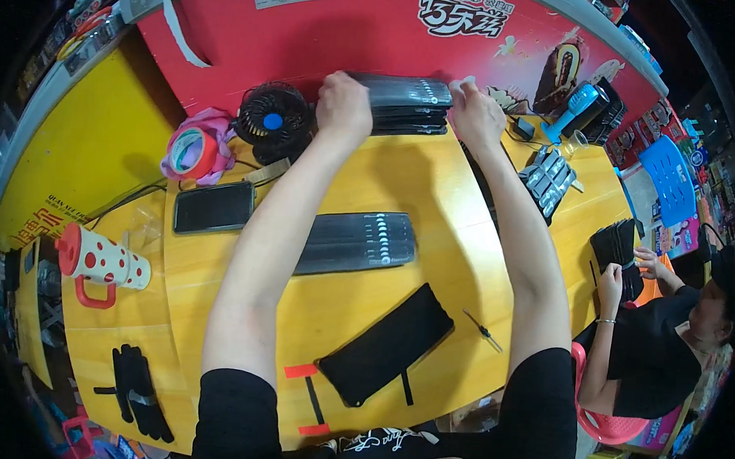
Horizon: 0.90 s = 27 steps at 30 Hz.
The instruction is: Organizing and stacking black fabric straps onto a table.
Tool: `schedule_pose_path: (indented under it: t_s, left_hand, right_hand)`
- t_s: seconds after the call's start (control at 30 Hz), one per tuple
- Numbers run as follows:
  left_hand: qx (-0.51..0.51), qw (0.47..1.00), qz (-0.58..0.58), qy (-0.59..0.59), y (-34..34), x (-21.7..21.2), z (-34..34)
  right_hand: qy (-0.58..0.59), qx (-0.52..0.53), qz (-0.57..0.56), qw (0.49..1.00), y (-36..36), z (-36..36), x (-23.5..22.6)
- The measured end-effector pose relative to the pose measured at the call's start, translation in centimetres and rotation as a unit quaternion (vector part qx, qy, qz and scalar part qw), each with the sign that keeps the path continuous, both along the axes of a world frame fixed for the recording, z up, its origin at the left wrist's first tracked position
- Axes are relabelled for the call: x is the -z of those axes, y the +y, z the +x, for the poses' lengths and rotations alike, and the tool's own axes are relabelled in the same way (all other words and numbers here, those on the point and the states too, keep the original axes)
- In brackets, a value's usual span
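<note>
At the far side of the table, against the red panel, is a stack of flat black packs (409, 125). The top clear-wrapped pack (406, 90) has a row of pale marks. My left hand (344, 107) curls closed around its left end, and my right hand (477, 115) pinches its right end; both fingertips are partly hidden. Between my forearms lies a similar clear-wrapped pack (359, 241), its left end behind my left arm. Nearer to me rests a black cloth piece (389, 345) with a strap under it. Beside it is a black strip with red ends (314, 398).
A black fan (274, 119), tape rolls (192, 152), phone (214, 206), spotted tumbler (108, 259) and black gloves (140, 396) stand or lie at left. A thin pointed tool (484, 331) lies at right. Beyond, a co-worker (657, 349) handles black pieces (615, 247) near a blue fan (575, 111).
</note>
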<state>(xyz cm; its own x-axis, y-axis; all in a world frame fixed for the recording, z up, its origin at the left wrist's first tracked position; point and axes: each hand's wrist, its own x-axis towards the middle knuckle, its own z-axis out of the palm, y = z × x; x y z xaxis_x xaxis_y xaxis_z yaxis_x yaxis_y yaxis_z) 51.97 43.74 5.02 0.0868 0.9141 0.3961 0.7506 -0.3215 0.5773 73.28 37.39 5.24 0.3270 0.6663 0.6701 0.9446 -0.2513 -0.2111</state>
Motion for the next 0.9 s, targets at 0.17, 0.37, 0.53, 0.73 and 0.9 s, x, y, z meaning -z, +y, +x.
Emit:
schedule_pose_path:
  t_s: [0.17,0.37,0.53,0.73,0.9]
  left_hand:
    - [0.294,0.910,0.198,0.214,-11.3,-3.1,-4.9]
    - [0.140,0.967,-0.009,0.213,-14.4,-1.1,-15.4]
    - [0.086,0.978,-0.176,-0.076,-11.1,8.7,-18.9]
    - [0.119,0.906,-0.301,-0.272,-17.8,3.8,-19.0]
    - [0.236,0.844,-0.223,-0.427,-25.3,0.0,-21.6]
  right_hand:
    - [0.149,-0.160,-0.227,0.949,-9.6,-2.8,1.1]
    - [0.206,-0.172,-0.315,0.910,-16.3,-8.5,0.1]
    - [0.302,-0.163,-0.301,0.890,-16.1,-11.6,2.8]
    - [0.405,-0.191,-0.191,0.874,-19.5,-12.4,4.5]
    - [0.333,-0.302,-0.041,0.892,-24.9,-15.7,-0.7]
